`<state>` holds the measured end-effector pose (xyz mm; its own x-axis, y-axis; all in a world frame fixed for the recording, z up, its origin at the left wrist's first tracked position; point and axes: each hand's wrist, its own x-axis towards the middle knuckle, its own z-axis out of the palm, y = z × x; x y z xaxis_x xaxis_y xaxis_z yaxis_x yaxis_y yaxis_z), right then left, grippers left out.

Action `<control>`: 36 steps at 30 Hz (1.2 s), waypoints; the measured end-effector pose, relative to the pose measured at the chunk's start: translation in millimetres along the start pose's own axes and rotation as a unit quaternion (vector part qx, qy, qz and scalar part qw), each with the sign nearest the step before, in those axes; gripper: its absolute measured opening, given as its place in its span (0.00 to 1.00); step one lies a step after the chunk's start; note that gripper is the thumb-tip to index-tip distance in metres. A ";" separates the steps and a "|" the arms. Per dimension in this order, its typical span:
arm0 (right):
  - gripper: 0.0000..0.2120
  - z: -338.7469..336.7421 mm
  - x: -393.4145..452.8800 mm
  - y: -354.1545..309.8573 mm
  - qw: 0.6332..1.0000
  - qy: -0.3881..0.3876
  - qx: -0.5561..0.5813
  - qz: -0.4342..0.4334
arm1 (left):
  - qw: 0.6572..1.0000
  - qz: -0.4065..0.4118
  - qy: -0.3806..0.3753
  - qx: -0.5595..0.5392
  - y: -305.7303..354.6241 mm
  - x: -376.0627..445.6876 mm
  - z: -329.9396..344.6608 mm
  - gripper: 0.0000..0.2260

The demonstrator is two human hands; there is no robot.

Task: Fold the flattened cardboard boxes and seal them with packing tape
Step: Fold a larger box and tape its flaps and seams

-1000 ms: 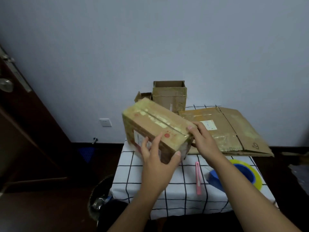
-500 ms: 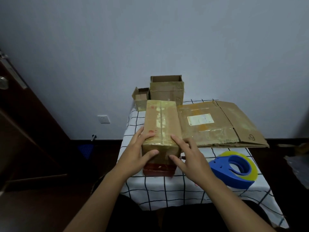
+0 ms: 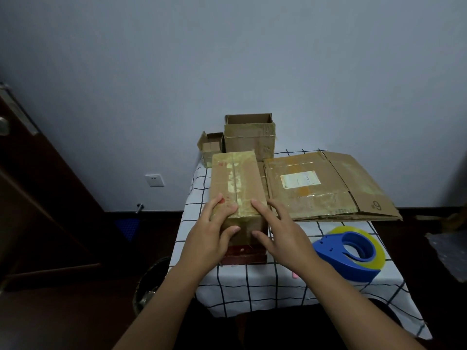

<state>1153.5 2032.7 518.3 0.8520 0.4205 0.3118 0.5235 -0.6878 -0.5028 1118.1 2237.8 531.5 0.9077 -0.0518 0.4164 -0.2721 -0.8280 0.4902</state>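
Both arms reach up from the bottom of the frame to the near end of the folded box (image 3: 236, 184), which stands at the centre of the frame on the checked cloth of the bench (image 3: 255, 286). The left hand (image 3: 211, 234) lies over the box's near left corner, fingers (image 3: 216, 204) spread on the taped top and the thumb pressed on the end face. The right hand (image 3: 283, 231) hovers at the near right corner, fingers loosely spread, fingertips touching the top edge, gripping nothing. To the right, a flattened box (image 3: 326, 188) lies just beside the folded one. Below it, at lower right, sits the blue tape dispenser (image 3: 351, 256) with its yellow roll. Behind, toward the wall, stand an open box (image 3: 250, 137) and a smaller one (image 3: 211, 149). A bin (image 3: 149, 286) shows under the bench at lower left. Compared with half a second ago, the box stays put and the right hand has slid slightly off its side; a second ago the box was tilted in the air.
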 end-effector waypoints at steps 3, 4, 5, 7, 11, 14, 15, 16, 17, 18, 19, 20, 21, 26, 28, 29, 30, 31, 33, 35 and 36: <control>0.44 -7.9 -8.2 6.0 0.999 0.003 0.049 0.023 | 0.997 0.011 0.004 0.071 1.9 -2.3 -1.3 0.20; 0.45 -12.7 -12.0 10.8 0.997 0.007 0.059 0.049 | 0.994 0.025 0.012 0.110 4.2 -1.9 -2.1 0.20; 0.45 -17.2 -15.8 18.2 0.995 0.011 0.063 0.077 | 0.988 0.040 0.020 0.146 7.6 -0.6 -2.7 0.22; 0.41 -25.6 -24.1 36.6 0.991 0.010 0.052 0.123 | 0.979 0.065 0.022 0.192 16.1 3.0 -2.4 0.25; 0.33 -38.7 -47.2 79.1 0.973 -0.049 -0.076 0.214 | 0.968 0.070 0.018 0.239 28.1 4.6 11.8 0.25; 0.35 -46.0 -67.2 105.6 0.938 -0.106 -0.149 0.293 | 0.969 0.066 0.042 0.235 25.7 3.2 22.3 0.23; 0.34 -47.1 -73.3 112.5 0.930 -0.124 -0.150 0.313 | 0.969 0.071 0.050 0.233 24.4 3.4 24.7 0.23; 0.34 -47.5 -78.9 117.7 0.922 -0.145 -0.146 0.328 | 0.969 0.076 0.054 0.230 23.4 4.2 26.5 0.23; 0.34 -46.7 -83.4 121.7 0.916 -0.165 -0.145 0.336 | 0.969 0.078 0.054 0.227 22.9 5.0 27.6 0.24; 0.34 -45.6 -87.1 124.7 0.913 -0.177 -0.146 0.338 | 0.970 0.079 0.050 0.223 23.2 5.9 28.6 0.24; 0.34 -44.6 -89.4 126.9 0.913 -0.177 -0.149 0.337 | 0.971 0.080 0.047 0.219 24.1 6.8 29.5 0.25; 0.32 -43.7 -90.7 127.9 0.915 -0.169 -0.152 0.333 | 0.972 0.079 0.043 0.216 25.2 7.5 29.9 0.25; 0.29 -42.9 -91.6 128.7 0.918 -0.159 -0.152 0.330 | 0.973 0.077 0.040 0.212 26.4 8.0 29.8 0.25; 0.21 -45.7 -92.9 131.7 0.924 -0.150 -0.144 0.322 | 0.980 0.056 0.014 0.190 36.6 6.3 22.5 0.25; 0.21 -51.2 -94.0 129.2 0.931 -0.125 -0.138 0.315 | 0.983 0.045 0.009 0.176 40.8 5.6 19.0 0.26; 0.20 -54.8 -93.6 126.2 0.936 -0.103 -0.132 0.310 | 0.985 0.039 0.009 0.171 41.9 5.4 17.5 0.26; 0.20 -59.1 -92.8 121.4 0.941 -0.081 -0.127 0.303 | 0.985 0.036 0.011 0.166 42.4 5.5 16.4 0.25; 0.19 -63.8 -91.1 115.9 0.946 -0.059 -0.124 0.295 | 0.986 0.034 0.015 0.163 42.8 6.1 15.3 0.25; 0.19 -74.0 -85.8 102.9 0.954 -0.023 -0.121 0.275 | 0.986 0.036 0.022 0.160 43.4 7.4 13.3 0.25; 0.22 -84.9 -78.1 87.2 0.962 0.010 -0.110 0.251 | 0.987 0.034 0.023 0.153 45.0 9.3 11.5 0.24; 0.24 -90.0 -73.6 78.8 0.965 0.026 -0.103 0.238 | 0.989 0.027 0.023 0.146 46.3 10.6 10.1 0.24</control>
<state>1131.8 1894.3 528.3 0.9918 0.0014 0.1275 0.0566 -0.9009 -0.4303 1118.3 2193.2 550.9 0.8770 -0.0815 0.4736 -0.2104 -0.9511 0.2259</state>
